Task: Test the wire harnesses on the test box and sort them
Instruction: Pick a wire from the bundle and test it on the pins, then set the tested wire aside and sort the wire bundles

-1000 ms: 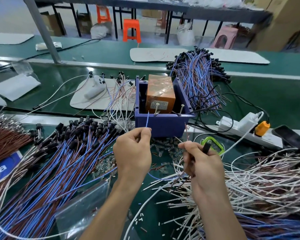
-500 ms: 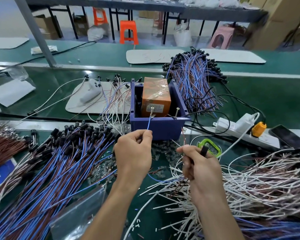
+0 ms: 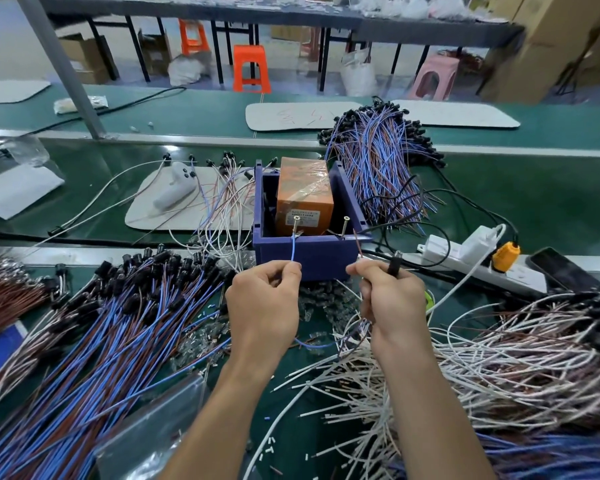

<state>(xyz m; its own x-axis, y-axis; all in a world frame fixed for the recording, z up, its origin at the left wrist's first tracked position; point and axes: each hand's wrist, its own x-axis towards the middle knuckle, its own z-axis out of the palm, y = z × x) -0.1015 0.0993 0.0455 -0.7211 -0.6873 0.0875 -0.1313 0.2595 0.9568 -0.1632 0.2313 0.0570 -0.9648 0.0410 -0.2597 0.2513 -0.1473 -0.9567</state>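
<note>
Two tips must meet both screws together: the left hand (image 3: 262,306) pinches the blue wire (image 3: 292,249) against the left screw (image 3: 296,223) of the test box (image 3: 312,258), so the right hand (image 3: 392,303), pinching the brown wire (image 3: 358,242) (tip just beside the right screw (image 3: 344,226)), should nudge it across.

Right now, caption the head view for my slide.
Left hand holds blue wire at test box screw; right hand pinches brown wire.
</note>
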